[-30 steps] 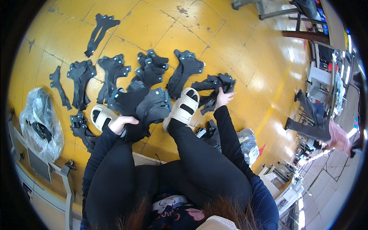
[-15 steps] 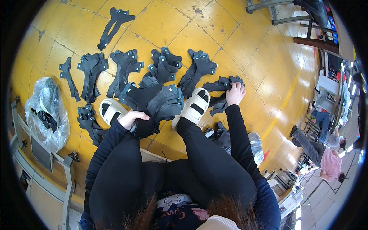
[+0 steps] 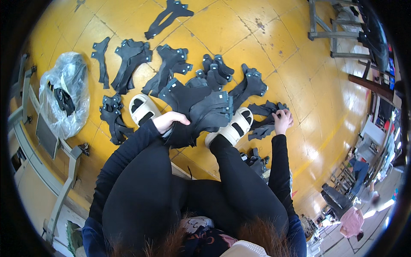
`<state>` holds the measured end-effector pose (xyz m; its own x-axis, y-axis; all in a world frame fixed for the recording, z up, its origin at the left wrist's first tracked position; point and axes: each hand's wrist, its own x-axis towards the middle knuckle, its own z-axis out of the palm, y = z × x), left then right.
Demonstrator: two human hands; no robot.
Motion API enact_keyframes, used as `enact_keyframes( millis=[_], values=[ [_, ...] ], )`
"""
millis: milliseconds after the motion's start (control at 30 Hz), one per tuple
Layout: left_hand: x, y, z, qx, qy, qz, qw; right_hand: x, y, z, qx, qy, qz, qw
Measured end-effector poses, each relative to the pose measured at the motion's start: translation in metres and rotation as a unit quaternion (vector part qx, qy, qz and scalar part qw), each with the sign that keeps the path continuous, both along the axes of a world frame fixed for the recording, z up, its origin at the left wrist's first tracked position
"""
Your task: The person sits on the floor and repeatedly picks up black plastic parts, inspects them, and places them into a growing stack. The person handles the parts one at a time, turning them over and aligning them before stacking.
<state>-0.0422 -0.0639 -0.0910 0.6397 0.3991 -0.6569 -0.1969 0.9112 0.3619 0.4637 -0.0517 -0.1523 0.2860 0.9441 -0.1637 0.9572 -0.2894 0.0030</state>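
My left hand (image 3: pixel 172 122) is closed on a fanned stack of black fabric pieces (image 3: pixel 192 103), flat cut-outs with forked ends and small pale labels. The stack hangs over the floor between my feet. At the right, my right hand (image 3: pixel 283 123) reaches down to a small pile of similar black fabric pieces (image 3: pixel 262 125). Its fingers are curled at the pile's far right end, pinching dark fabric there. How many pieces they grip is hidden. Beyond my feet lie more piles of black fabric pieces (image 3: pixel 132 60) in a loose row.
My cream sandals (image 3: pixel 234 128) stand among the piles. At the left is a clear plastic bag (image 3: pixel 70 94) with black things inside, beside a metal frame (image 3: pixel 64 180). One forked piece (image 3: pixel 168 18) lies far ahead. Metal legs (image 3: pixel 314 25) and two people (image 3: pixel 352 220) are at the right.
The whole view has shifted, so the floor things appear farther right. My right hand's fingers have curled in at the end of the right pile. My left hand keeps its stack.
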Motion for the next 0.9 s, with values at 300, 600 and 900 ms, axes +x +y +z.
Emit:
enact_keyframes(
  millis=[300,600,900],
  values=[
    [0.001,0.000,-0.010,0.142,-0.024,0.042,0.989,0.007,0.029,0.009,0.067,0.182,-0.154,0.969],
    [0.014,0.007,0.006,-0.114,-0.130,0.020,0.985,-0.192,0.097,0.135,0.080,0.471,0.120,0.870],
    [0.017,0.005,0.012,0.010,-0.022,-0.136,0.990,-0.284,0.064,0.160,0.066,0.326,0.474,0.815]
  ],
)
